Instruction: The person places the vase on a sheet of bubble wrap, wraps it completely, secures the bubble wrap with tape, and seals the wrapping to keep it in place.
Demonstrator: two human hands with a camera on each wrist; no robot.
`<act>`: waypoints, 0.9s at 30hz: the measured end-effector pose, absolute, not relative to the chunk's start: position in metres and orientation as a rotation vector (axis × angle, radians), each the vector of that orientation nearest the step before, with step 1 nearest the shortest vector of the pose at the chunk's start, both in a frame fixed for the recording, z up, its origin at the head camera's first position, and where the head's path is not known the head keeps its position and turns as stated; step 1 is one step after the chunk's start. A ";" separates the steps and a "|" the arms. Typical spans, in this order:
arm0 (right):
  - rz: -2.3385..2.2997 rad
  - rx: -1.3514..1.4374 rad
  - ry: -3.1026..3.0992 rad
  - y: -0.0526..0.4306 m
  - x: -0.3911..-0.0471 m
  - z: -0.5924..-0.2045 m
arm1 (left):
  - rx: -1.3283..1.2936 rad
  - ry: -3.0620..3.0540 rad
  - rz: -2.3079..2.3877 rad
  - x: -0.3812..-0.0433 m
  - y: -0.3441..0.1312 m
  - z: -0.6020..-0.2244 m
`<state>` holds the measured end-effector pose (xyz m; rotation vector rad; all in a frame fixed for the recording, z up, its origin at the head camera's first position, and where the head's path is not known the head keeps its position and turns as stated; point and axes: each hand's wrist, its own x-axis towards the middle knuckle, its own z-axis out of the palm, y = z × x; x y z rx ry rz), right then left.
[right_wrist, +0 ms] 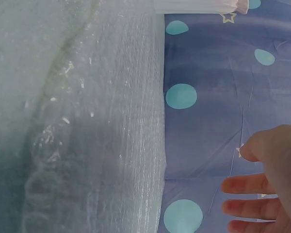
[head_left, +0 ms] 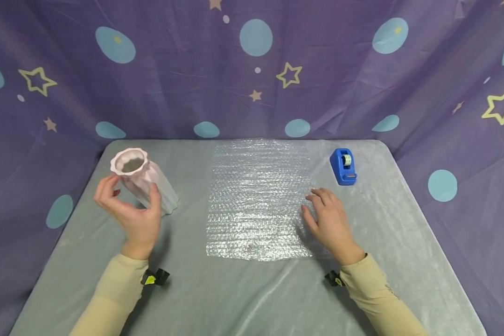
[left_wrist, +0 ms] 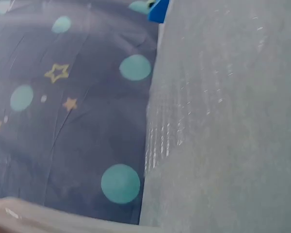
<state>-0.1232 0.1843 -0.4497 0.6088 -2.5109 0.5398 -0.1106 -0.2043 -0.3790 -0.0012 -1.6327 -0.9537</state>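
A pale pink, pleated vase (head_left: 164, 186) with a scalloped rim stands on the left of the table. My left hand (head_left: 132, 210) is at its upper part, thumb along the near side and curved fingers by the left of the neck. Only a strip of the vase (left_wrist: 77, 218) shows in the left wrist view, low down. A sheet of clear bubble wrap (head_left: 256, 200) lies flat on the table's middle. My right hand (head_left: 329, 219) hovers at the sheet's right edge, holding nothing, its fingers apart and slightly bent in the right wrist view.
A blue tape dispenser (head_left: 343, 167) with a roll of tape stands at the back right of the grey-covered table (head_left: 395, 261). A purple curtain (head_left: 185, 84) with stars and dots hangs behind the table and along both sides.
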 end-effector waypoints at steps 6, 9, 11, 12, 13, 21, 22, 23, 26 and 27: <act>0.534 0.596 -2.515 0.185 -0.123 -0.449 | 0.154 -1.730 -1.115 -0.113 -0.219 -0.378; 0.533 0.597 -2.512 0.185 -0.124 -0.448 | 0.218 -1.803 -1.193 -0.119 -0.228 -0.385; 0.529 0.600 -2.510 0.185 -0.124 -0.448 | 0.265 -1.869 -1.210 -0.125 -0.235 -0.391; 0.527 0.602 -2.508 0.185 -0.124 -0.448 | 0.285 -1.899 -1.218 -0.128 -0.239 -0.395; 0.525 0.603 -2.507 0.185 -0.124 -0.448 | 0.304 -1.927 -1.226 -0.132 -0.243 -0.398; 0.506 0.602 -2.524 0.186 -0.124 -0.449 | 0.372 -1.976 -1.276 -0.148 -0.255 -0.406; 0.506 0.600 -2.526 0.186 -0.124 -0.449 | 0.376 -1.970 -1.284 -0.149 -0.254 -0.404; 0.504 0.598 -2.529 0.186 -0.124 -0.449 | 0.368 -1.955 -1.305 -0.149 -0.252 -0.402; 0.499 0.594 -2.535 0.187 -0.124 -0.449 | 0.318 -1.893 -1.364 -0.146 -0.244 -0.391; 0.497 0.593 -2.539 0.187 -0.125 -0.449 | 0.298 -1.872 -1.384 -0.144 -0.241 -0.387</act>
